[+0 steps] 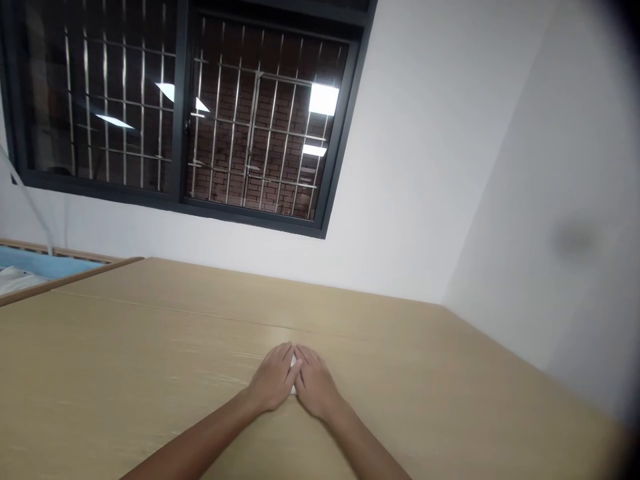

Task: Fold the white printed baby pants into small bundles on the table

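Observation:
My left hand (273,380) and my right hand (315,383) meet at the fingertips on the wooden surface, low in the middle of the view. Between and beneath them is a small white item (293,361). Only slivers of it show, by the thumbs and near the heels of the hands, so its kind cannot be made out. Both hands are closed over it with fingers pressed together, and the thumbs cross or touch in front of it.
The light wooden tabletop (150,373) reaches back to a white wall (410,167). A dark-framed, barred window (260,127) is above it. At the far left, light-blue fabric (55,261) lies behind a wooden edge, near a pale curved pole (30,200).

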Demonstrator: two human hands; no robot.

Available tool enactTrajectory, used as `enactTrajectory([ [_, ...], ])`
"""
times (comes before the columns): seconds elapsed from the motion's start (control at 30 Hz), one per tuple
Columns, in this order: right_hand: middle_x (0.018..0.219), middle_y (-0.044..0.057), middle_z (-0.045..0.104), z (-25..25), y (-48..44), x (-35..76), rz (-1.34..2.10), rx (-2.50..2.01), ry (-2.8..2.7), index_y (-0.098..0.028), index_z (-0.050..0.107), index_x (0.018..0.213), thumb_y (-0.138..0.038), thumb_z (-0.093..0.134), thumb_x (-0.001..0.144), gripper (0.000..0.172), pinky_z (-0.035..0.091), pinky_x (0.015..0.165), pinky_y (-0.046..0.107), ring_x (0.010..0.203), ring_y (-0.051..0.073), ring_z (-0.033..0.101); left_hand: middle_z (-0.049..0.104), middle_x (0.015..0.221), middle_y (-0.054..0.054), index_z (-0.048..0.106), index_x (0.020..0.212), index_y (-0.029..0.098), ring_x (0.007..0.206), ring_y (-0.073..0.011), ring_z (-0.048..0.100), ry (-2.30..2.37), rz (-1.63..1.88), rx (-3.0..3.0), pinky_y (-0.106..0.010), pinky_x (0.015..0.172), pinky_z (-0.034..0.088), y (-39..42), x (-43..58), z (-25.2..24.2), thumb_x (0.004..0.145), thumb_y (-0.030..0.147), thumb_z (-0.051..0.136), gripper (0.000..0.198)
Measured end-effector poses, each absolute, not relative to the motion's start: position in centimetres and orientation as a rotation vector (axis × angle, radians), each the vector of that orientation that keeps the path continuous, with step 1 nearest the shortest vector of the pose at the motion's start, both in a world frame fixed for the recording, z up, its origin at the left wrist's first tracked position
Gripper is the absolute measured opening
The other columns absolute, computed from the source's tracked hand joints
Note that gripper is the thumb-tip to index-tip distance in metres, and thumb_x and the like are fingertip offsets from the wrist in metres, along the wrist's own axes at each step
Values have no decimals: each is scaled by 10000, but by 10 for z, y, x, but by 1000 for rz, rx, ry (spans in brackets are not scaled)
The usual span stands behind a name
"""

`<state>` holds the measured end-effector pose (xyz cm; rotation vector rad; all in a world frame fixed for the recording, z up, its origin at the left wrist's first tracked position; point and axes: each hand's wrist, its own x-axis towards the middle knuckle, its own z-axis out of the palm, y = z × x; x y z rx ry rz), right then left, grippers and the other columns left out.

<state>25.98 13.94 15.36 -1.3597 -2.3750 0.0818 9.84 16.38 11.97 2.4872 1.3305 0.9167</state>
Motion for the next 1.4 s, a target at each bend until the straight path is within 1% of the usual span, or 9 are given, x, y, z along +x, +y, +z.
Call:
enactTrajectory([
  [0.33,1495,133,485,146,142,274,231,-1181,-2328,-103,446,1494,-359,269,1093,507,320,1243,447,1378,244,420,428,1558,-169,397,1513,77,1454,-269,396,1240,751,2578,-492,1282,309,166,83,122,1073,468,90,664],
  [0.77,1680,108,162,165,134,281,304,-1490,-2423,-105,195,1627,-469,264,1080,660,152,1305,499,1552,259,151,329,1615,-196,320,1560,21,1506,-311,323,1372,616,2521,-521,1291,256,158,71,137,1055,486,172,702],
  [0.93,1635,110,299,182,119,284,274,-1371,-2393,-169,388,1567,-536,438,1047,638,240,1277,456,1503,267,269,280,1656,-98,319,1587,166,1535,-273,264,1298,642,2528,-500,1306,223,148,64,160,1009,657,327,758],
  [1.1,1616,82,331,199,85,289,417,-1324,-2427,-290,411,1555,-588,616,966,691,299,1247,497,1481,293,306,107,1695,-82,137,1631,215,1576,-321,106,1039,384,2479,-540,1307,175,111,42,173,843,843,531,1082],
  [1.2,1602,73,357,203,52,288,464,-1263,-2463,-347,400,1559,-727,703,847,862,318,1236,531,1457,333,342,45,1692,-102,84,1631,219,1569,-379,67,964,312,2464,-584,1297,140,77,30,175,743,856,651,1232],
  [1.27,1629,47,317,194,29,289,520,-1258,-2480,-416,349,1571,-786,743,760,975,316,1236,566,1468,366,327,37,1690,-78,79,1629,267,1568,-379,53,900,267,2474,-604,1295,106,55,25,170,793,784,659,1141],
  [1.3,1645,32,286,186,19,290,548,-1267,-2478,-444,319,1577,-764,733,780,953,302,1240,590,1482,379,309,83,1689,-60,112,1625,308,1569,-362,80,882,292,2481,-606,1298,107,45,23,164,880,709,593,973],
  [1.37,1546,-6,457,163,-2,295,611,-1340,-2398,-569,472,1444,-635,576,926,532,369,1164,669,1419,402,416,282,1645,-23,249,1579,436,1539,-344,244,876,313,2454,-643,1277,201,25,20,149,998,550,418,616],
  [1.4,1486,-24,522,150,-13,298,599,-1357,-2290,-619,492,1397,-577,534,942,459,422,1112,679,1373,395,473,410,1587,0,335,1527,512,1484,-356,369,881,433,2437,-673,1237,296,15,18,139,988,543,421,547],
])
